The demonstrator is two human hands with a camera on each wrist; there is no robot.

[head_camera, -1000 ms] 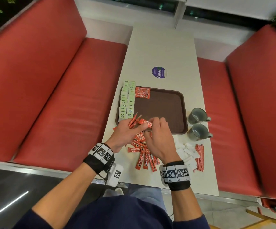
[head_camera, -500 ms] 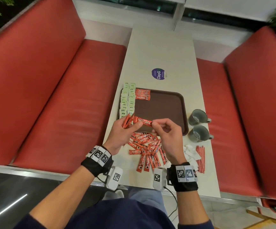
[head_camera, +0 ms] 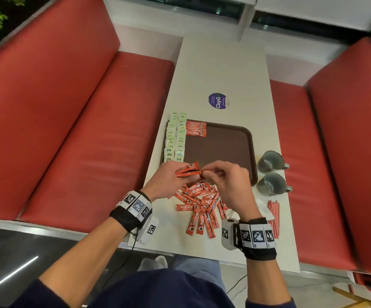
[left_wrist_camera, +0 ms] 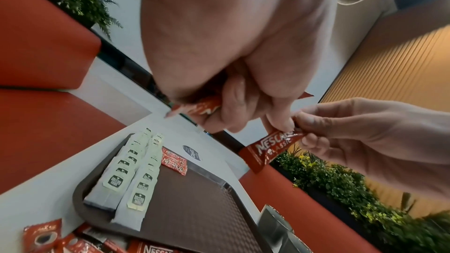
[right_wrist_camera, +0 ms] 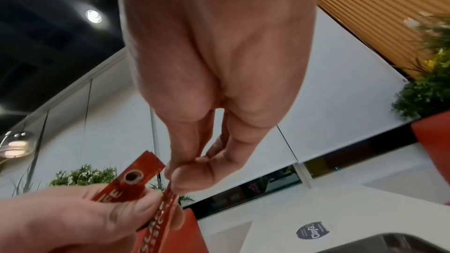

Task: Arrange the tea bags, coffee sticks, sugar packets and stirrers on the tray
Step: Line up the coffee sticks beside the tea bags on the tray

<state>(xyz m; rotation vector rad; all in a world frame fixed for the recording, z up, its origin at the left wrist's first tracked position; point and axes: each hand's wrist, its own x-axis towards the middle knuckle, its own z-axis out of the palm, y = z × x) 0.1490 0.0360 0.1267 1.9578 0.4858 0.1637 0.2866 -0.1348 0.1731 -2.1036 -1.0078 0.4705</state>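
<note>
The red foil coffee stick (left_wrist_camera: 272, 151) pinched by the right hand (left_wrist_camera: 360, 134) reads "NESCAFE CLASSIC" in white letters. The loose red coffee sticks (head_camera: 199, 202) piled on the white table (head_camera: 222, 70) near the person carry "NESCAFE". The red sticks laid at the far left of the brown plastic tray (head_camera: 250, 138) bear the same brand (head_camera: 196, 128). The round dark-blue sticker (head_camera: 217, 101) beyond the tray reads "ClayG". Print on the pale tea bag tags (left_wrist_camera: 116, 181) is illegible.

Pale paper tea bags (head_camera: 175, 138) line the brown plastic tray's (head_camera: 250, 138) left side — loose coffee sticks (head_camera: 200, 203) before it, grey mugs (head_camera: 271, 172) right.
</note>
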